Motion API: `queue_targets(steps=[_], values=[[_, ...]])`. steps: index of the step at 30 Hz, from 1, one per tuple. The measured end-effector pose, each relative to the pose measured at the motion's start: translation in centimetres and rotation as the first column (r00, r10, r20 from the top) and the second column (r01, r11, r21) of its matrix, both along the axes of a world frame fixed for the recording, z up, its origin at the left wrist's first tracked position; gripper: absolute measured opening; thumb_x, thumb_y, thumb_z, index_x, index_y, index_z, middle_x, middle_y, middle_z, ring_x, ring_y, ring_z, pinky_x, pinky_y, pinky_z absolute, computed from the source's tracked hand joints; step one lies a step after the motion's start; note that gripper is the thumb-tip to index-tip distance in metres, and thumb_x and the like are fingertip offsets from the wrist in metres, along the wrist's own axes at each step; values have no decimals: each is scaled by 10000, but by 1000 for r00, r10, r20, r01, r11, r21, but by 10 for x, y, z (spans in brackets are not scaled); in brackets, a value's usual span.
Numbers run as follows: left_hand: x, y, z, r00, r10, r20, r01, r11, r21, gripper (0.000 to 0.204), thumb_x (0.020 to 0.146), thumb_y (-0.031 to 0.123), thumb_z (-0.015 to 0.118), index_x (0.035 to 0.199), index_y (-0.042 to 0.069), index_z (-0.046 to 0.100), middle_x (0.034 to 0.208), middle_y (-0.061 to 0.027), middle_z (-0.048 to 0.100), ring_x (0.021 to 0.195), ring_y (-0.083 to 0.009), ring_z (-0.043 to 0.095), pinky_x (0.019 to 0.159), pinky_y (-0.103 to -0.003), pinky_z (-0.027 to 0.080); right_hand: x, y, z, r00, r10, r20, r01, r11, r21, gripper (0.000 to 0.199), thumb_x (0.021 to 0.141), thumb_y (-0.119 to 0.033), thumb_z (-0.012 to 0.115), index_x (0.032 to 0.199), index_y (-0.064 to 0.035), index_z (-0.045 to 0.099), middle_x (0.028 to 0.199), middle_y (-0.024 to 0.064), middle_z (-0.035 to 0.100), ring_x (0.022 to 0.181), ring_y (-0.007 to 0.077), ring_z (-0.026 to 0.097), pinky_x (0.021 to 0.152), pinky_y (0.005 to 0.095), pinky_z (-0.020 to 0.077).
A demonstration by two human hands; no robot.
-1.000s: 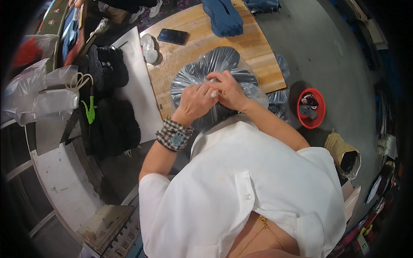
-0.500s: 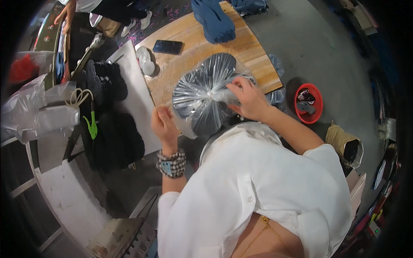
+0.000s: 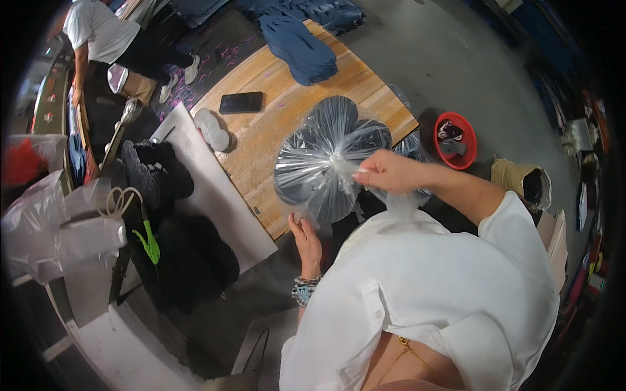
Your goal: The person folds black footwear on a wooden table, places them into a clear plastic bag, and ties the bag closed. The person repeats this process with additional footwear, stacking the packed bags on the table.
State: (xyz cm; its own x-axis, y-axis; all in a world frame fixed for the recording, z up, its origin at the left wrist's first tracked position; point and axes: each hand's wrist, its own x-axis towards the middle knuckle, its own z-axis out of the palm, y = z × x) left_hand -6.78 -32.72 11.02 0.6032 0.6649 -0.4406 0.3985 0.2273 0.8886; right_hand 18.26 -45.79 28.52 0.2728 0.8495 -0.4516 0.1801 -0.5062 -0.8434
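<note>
Presently, from where I stand, a clear plastic bag packed with dark rounded pieces sits at the near edge of the worktop, its film drawn into radiating folds. The person's right hand, at the worktop's near right, has its grip clenched on the bag's gathered neck. The left hand is at the worktop's near edge, grip released and extended just beside the bag; contact with the film cannot be confirmed. Also noted on the worktop: a black smartphone, a pale grey insole-shaped piece near it and, at the far end, a stack of blue sole-shaped pieces. Right of the worktop stands a red basin. Left of the worktop, black bundles overlap a white board. Beyond the worktop's far left is a co-worker.
</note>
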Motion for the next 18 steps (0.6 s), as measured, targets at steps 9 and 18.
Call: queue_targets(steps=[9,18], values=[[1,-10,-31,989,-90,114,112,972,-204,604,1021,351,366,1492,55,132,1497,-151,251,1338,-286,315,1094,-403,267,-47,-43,43,949,-213,-232,264,939,219,410,964,-283,544,641,-44,463,579,-50,399,577,30,347,486,269,313],[4,-31,-24,909,-416,11,414,899,-141,698,998,418,420,1493,7,147,1515,-202,231,1357,-295,299,1100,-359,251,-68,-128,61,906,-372,-201,422,756,500,376,941,-207,553,660,18,447,555,62,426,518,127,384,482,311,339]])
